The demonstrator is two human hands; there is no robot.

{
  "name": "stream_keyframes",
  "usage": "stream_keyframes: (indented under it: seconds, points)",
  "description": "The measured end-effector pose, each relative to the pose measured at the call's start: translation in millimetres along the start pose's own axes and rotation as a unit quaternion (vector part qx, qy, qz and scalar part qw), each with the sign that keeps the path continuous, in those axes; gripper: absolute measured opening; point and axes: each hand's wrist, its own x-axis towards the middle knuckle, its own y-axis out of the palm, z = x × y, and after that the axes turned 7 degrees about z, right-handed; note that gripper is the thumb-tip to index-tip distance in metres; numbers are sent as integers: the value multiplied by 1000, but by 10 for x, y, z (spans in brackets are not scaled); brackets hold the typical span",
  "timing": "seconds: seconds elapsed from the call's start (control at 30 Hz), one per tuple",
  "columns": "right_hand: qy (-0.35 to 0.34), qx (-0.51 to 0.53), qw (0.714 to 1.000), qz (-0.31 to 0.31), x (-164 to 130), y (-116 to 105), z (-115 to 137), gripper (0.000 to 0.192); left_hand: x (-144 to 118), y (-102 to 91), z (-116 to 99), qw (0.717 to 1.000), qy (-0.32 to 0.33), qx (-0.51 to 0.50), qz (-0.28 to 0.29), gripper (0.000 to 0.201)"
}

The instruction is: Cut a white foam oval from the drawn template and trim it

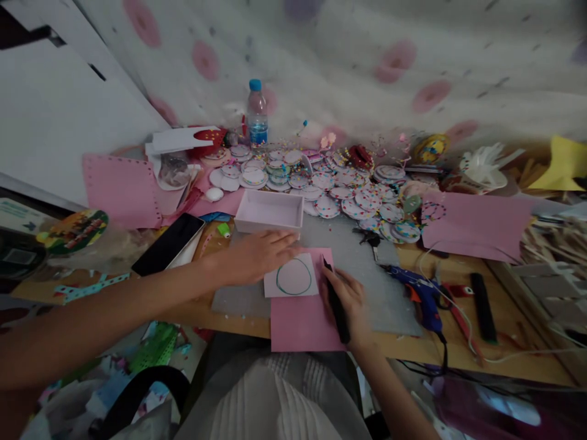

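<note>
My left hand (257,255) lies flat, fingers apart, pressing the left edge of a small white card (293,278) with a green circle drawn on it. The card rests on a pink paper sheet (298,318) over a grey mat (367,275). My right hand (346,299) grips a black pen (334,299), its tip at the card's right edge.
A white open box (269,211) stands just beyond my left hand. Several round decorated discs (348,195) cover the back of the table near a water bottle (257,114). A black phone (168,243) lies left, a blue glue gun (424,296) and pink sheet (477,226) right.
</note>
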Motion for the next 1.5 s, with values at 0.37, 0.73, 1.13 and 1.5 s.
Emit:
stream_keyframes:
  seconds: [0.37,0.73,1.13,1.5]
  points:
    - [66,50,997,-7,7,-56,57,37,-13,659,93,978,3,-208,10,86]
    - [120,170,978,2,-12,-219,52,39,111,842,135,987,-99,-127,-22,108]
    - [-115,202,942,244,676,-272,97,27,125,915,154,991,-79,-96,-45,112]
    - [-199,190,917,290,870,-267,95,33,130,942,158,992,-75,-91,-53,110]
